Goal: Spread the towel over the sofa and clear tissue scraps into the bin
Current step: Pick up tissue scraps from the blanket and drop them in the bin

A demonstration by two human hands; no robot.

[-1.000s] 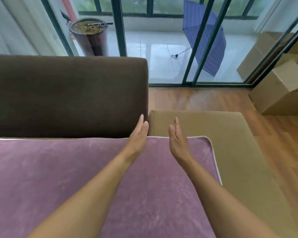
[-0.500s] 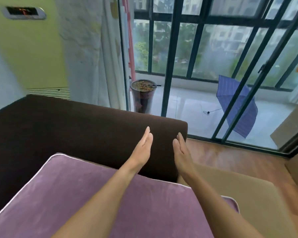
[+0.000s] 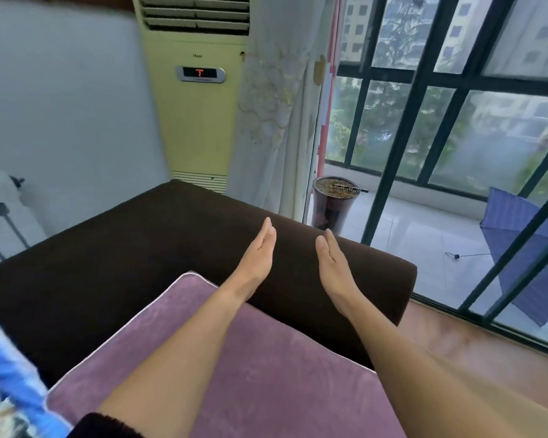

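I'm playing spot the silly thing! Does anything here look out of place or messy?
The blue umbrella lies open and tipped on its side on the balcony floor, rather than folded away. Nothing else stands out.

Both hands, left hand (image 3: 256, 258) and right hand (image 3: 333, 266), hover flat and palm-to-palm above the purple towel (image 3: 266, 368) spread over the dark sofa (image 3: 114, 263).

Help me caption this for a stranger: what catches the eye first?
The open left hand and right hand, palms facing, held before the dark brown sofa backrest. Beneath the forearms lies a mauve plush towel with white piping; far right, a blue umbrella.
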